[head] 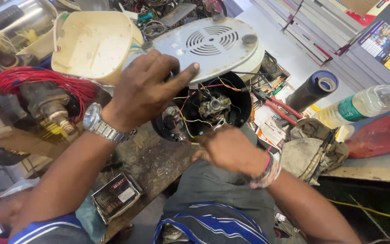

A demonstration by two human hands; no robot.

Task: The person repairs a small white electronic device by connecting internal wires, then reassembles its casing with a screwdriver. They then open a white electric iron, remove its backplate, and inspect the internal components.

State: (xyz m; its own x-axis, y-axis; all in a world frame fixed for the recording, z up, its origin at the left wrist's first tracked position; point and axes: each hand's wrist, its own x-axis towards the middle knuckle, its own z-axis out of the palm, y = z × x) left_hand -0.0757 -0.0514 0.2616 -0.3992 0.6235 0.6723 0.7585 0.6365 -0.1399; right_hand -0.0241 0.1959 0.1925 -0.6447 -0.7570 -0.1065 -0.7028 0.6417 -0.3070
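While the left hand [147,88] grips the grey vented base plate [211,45], tilted up off the black motor housing [206,110] on the bench, the right hand [229,147], closed near thin wires [183,122], could snag one.

A small dark box [115,197] lies at the tabletop's near edge; a green-labelled bottle [362,105] lies right, perhaps beside leaflets [271,129].
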